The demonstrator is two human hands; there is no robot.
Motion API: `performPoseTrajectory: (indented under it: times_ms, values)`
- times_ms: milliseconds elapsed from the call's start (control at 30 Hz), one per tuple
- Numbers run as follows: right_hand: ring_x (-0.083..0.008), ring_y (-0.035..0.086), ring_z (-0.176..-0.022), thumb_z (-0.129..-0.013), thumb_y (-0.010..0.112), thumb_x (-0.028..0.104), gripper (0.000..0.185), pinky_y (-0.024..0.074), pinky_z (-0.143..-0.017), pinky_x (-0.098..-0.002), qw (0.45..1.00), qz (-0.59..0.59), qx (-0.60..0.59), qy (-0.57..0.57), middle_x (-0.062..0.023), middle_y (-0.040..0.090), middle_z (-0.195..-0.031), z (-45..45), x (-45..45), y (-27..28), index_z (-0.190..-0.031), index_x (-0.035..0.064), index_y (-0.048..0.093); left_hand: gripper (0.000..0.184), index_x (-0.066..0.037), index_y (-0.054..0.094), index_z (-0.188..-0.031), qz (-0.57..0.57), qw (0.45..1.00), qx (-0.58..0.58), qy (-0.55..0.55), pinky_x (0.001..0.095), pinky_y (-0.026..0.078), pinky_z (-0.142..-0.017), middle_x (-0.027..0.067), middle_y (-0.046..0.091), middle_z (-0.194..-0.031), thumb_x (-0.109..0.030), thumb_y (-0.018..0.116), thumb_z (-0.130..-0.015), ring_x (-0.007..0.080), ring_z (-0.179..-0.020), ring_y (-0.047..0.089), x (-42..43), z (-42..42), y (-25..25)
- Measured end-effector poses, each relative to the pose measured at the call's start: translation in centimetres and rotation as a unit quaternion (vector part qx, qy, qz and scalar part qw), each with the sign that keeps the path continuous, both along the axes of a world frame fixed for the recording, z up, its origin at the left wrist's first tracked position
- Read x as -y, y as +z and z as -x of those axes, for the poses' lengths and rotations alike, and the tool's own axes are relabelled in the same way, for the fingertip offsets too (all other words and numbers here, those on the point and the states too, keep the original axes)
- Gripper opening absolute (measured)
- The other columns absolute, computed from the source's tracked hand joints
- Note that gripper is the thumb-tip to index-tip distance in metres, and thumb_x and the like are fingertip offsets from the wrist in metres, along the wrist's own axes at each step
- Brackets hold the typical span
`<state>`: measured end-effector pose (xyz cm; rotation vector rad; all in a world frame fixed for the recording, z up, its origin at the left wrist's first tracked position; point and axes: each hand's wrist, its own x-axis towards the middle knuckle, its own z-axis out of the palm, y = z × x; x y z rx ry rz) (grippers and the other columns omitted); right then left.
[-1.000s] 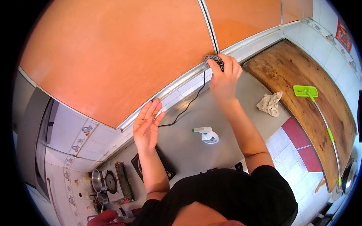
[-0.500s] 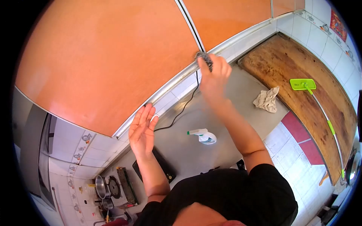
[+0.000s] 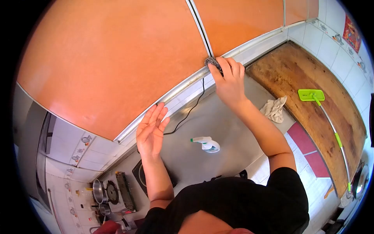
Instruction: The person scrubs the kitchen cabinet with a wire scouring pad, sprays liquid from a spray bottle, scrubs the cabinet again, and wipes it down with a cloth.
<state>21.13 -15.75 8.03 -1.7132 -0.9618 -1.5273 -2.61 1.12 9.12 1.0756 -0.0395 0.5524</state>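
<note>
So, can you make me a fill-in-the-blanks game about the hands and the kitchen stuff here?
The hand that holds the scouring pad is the person's ____ hand. The big cabinet doors above the metal rail are coloured ____. The mop on the wooden board has a flat ____ head. The white thing with a nozzle, on the grey counter, is a spray ____.

Missing words: right; orange; green; bottle.

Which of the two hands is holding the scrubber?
The right hand, gripping the grey scrubber at the metal rail; the left hand is open, holding nothing.
</note>
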Motion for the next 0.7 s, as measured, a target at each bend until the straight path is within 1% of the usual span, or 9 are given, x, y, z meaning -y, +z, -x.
performPoseTrajectory:
  times_ms: [67, 133, 233, 267, 400, 467, 567, 600, 700]
  values:
    - [-0.0281, 0.051, -0.105, -0.076, 0.063, 0.008, 0.029, 0.0374, -0.085, -0.0426, 1.0, 0.0, 0.019, 0.005, -0.0092, 0.056, -0.112, -0.6, 0.0, 1.0, -0.105, 0.0056, 0.066, 0.051, 0.011, 0.039, -0.137, 0.0, 1.0, 0.004, -0.011, 0.0432, 0.045, -0.103, 0.0294, 0.039, -0.144, -0.003, 0.05, -0.089, 0.0352, -0.132, 0.045, 0.0, -0.6, 0.2]
    - [-0.0285, 0.05, -0.107, -0.076, 0.063, 0.007, 0.032, 0.0375, -0.085, -0.0431, 0.999, -0.005, 0.041, 0.019, -0.0092, 0.055, -0.115, -1.1, 0.1, 4.4, -0.108, 0.0068, 0.065, 0.051, 0.012, 0.038, -0.137, 0.003, 1.0, 0.0, -0.019, 0.0431, 0.045, -0.103, 0.0296, 0.038, -0.145, -0.003, 0.05, -0.09, 0.0352, -0.132, 0.045, 0.1, -0.6, 0.1]
    - [-0.0293, 0.049, -0.109, -0.075, 0.063, 0.007, 0.035, 0.0378, -0.085, -0.0434, 0.999, -0.005, 0.039, 0.015, -0.0097, 0.054, -0.118, -1.6, -0.3, 4.8, -0.11, 0.0088, 0.064, 0.051, 0.012, 0.038, -0.137, 0.008, 1.0, 0.007, -0.021, 0.0431, 0.046, -0.103, 0.0298, 0.038, -0.144, -0.003, 0.049, -0.09, 0.0354, -0.132, 0.045, 0.1, -0.6, 0.1]
    - [-0.0301, 0.049, -0.108, -0.075, 0.064, 0.006, 0.036, 0.0384, -0.085, -0.0441, 1.0, 0.003, 0.016, 0.019, -0.01, 0.054, -0.117, -1.2, 0.1, 3.9, -0.111, 0.0104, 0.064, 0.051, 0.012, 0.039, -0.137, 0.011, 1.0, 0.011, -0.021, 0.0431, 0.046, -0.103, 0.03, 0.038, -0.144, -0.003, 0.049, -0.09, 0.0354, -0.132, 0.045, 0.1, -0.7, -0.1]
    - [-0.0308, 0.05, -0.106, -0.076, 0.064, 0.007, 0.034, 0.04, -0.084, -0.045, 0.999, 0.015, -0.036, 0.007, -0.0101, 0.053, -0.117, -0.6, -0.3, -1.8, -0.11, 0.0095, 0.064, 0.051, 0.012, 0.039, -0.136, 0.007, 1.0, 0.007, -0.013, 0.0434, 0.046, -0.103, 0.0306, 0.038, -0.144, -0.003, 0.049, -0.089, 0.0359, -0.132, 0.045, 0.2, -0.8, 0.0]
    - [-0.0311, 0.05, -0.105, -0.077, 0.064, 0.008, 0.032, 0.0408, -0.084, -0.0452, 0.997, 0.004, -0.073, -0.006, -0.01, 0.053, -0.116, 0.4, -0.7, -2.3, -0.109, 0.0092, 0.064, 0.051, 0.012, 0.039, -0.136, 0.006, 1.0, 0.013, -0.02, 0.0437, 0.046, -0.103, 0.031, 0.038, -0.144, -0.003, 0.05, -0.089, 0.0361, -0.132, 0.045, 0.1, -0.9, -0.2]
    - [-0.0311, 0.05, -0.105, -0.078, 0.064, 0.008, 0.029, 0.0412, -0.082, -0.0446, 0.999, -0.002, -0.04, 0.016, -0.0101, 0.054, -0.116, 2.3, -2.5, -2.5, -0.107, 0.008, 0.065, 0.051, 0.012, 0.039, -0.136, 0.006, 1.0, 0.01, -0.021, 0.0441, 0.045, -0.103, 0.0312, 0.037, -0.144, -0.003, 0.05, -0.089, 0.0364, -0.131, 0.045, -0.1, -0.8, -0.2]
    - [-0.0312, 0.05, -0.106, -0.076, 0.064, 0.007, 0.032, 0.0412, -0.083, -0.0451, 0.998, -0.001, -0.006, 0.055, -0.0107, 0.054, -0.116, 2.9, -2.9, -2.6, -0.108, 0.0074, 0.065, 0.051, 0.013, 0.039, -0.136, 0.006, 1.0, 0.009, -0.021, 0.0442, 0.045, -0.103, 0.0313, 0.037, -0.144, -0.003, 0.05, -0.089, 0.0365, -0.131, 0.045, -0.1, -0.9, -0.2]
    - [-0.032, 0.052, -0.103, -0.076, 0.066, 0.004, 0.032, 0.0437, -0.081, -0.0446, 0.996, -0.016, -0.087, -0.016, -0.0108, 0.055, -0.117, 1.6, -1.4, -1.8, -0.107, 0.0075, 0.067, 0.051, 0.013, 0.039, -0.136, 0.007, 1.0, 0.01, -0.027, 0.0443, 0.045, -0.104, 0.0314, 0.037, -0.144, -0.003, 0.05, -0.089, 0.0366, -0.132, 0.044, -0.1, -0.8, 0.1]
